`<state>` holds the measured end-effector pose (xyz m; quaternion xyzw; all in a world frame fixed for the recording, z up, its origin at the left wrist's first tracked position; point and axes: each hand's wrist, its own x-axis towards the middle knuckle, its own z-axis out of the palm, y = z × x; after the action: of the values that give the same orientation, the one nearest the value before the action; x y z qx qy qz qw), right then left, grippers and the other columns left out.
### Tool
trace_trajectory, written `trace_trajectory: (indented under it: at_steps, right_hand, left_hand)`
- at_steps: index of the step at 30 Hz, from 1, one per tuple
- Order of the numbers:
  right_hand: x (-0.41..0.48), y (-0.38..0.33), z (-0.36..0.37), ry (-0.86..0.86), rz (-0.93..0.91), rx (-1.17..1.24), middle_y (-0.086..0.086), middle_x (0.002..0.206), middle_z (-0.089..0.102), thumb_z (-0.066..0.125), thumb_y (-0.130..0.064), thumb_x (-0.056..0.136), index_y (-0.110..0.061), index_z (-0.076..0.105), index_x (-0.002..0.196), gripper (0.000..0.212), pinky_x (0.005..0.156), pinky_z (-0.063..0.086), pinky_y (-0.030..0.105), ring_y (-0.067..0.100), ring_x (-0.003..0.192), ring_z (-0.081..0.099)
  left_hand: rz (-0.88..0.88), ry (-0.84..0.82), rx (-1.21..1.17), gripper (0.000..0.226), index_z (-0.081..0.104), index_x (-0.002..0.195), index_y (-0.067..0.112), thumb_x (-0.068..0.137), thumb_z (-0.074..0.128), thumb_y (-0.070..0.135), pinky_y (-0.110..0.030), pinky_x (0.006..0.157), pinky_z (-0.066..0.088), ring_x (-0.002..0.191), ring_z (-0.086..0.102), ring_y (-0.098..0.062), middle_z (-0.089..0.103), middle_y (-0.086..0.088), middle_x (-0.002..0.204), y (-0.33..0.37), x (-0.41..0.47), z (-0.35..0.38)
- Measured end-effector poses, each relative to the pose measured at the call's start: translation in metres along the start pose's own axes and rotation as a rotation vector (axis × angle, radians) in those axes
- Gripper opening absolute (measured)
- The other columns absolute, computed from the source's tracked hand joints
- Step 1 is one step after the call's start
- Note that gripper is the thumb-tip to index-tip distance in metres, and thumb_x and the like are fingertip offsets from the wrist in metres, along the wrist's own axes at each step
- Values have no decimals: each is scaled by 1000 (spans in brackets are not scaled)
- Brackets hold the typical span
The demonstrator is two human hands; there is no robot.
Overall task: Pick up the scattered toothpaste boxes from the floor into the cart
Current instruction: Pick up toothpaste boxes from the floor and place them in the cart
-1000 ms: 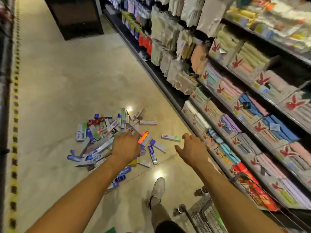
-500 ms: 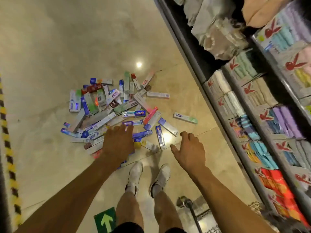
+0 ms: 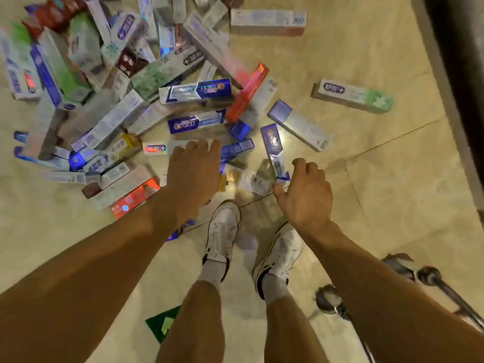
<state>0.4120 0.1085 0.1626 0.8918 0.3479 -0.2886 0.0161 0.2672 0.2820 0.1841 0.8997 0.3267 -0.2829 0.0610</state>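
Since every box in view lay on the floor (image 3: 379, 200) and neither hand held one, the task looked barely begun. Boxes (image 3: 195, 91) sat in a loose overlapping heap across the upper left, with strays to the right: a green-ended box (image 3: 352, 96) well apart from the heap, a blue box (image 3: 275, 150) just ahead of the right hand (image 3: 305, 195). Cart (image 3: 327, 299) showed only as a wheel and a bit of frame at lower right, beside the right arm; basket was out of frame, so whether anything was inside could not be told. Left hand (image 3: 193, 176) was stretched palm down over the heap's near edge, fingers forward and slightly apart, tips dipping toward the boxes under them; contact unclear, nothing gripped. Right hand hung beside it, fingers loosely curled, thumb out sideways, empty, fingertips near the blue box's near end, touch not clear. Both arms reached forward and down past the white shoes (image 3: 222, 231), which stood at the heap's edge. By my read the whole heap and the strays remained to be lifted and carried to the cart.
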Motion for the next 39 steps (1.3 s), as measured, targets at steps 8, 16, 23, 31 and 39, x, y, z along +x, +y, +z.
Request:
trace_trajectory:
  at_steps: [8,16,23,31,39]
  right_hand:
    - [75,27,135,26,82,67,14,124,52,69,-48,87,-10,45,133,64,81,45,43,34,111,52]
    - [133,27,208,136,134,114,13,121,54,71,-44,87,-7,45,129,62,76,42,38,31,106,54]
    - [140,33,206,116,174,113,13,126,54,71,-34,93,-8,47,129,51,83,53,45,29,113,55]
    - [65,22,93,78,153,151,11,128,53,68,-39,93,-9,47,130,52,72,35,32,26,115,53]
    - [-45,-12,-125,179,161,216,13,118,58,73,-34,88,-6,53,125,50,66,43,33,30,106,57]
  left_hand:
    - [-34,-10,-13,67,43,140,3,82,66,27,-45,74,48,96,59,-39,60,-20,113,5,78,145]
    - [71,82,50,51,52,116,7,76,78,22,-45,71,45,97,55,-37,60,-17,104,11,129,204]
    - [126,5,62,56,50,112,9,70,86,18,-38,59,34,100,57,-34,61,-14,104,8,141,196]
    - [52,53,-224,71,37,130,8,77,77,35,-42,66,43,98,58,-36,57,-16,109,6,75,82]
    - [-1,126,-387,74,40,129,6,74,79,37,-42,66,52,94,62,-36,53,-15,117,1,-41,-138]
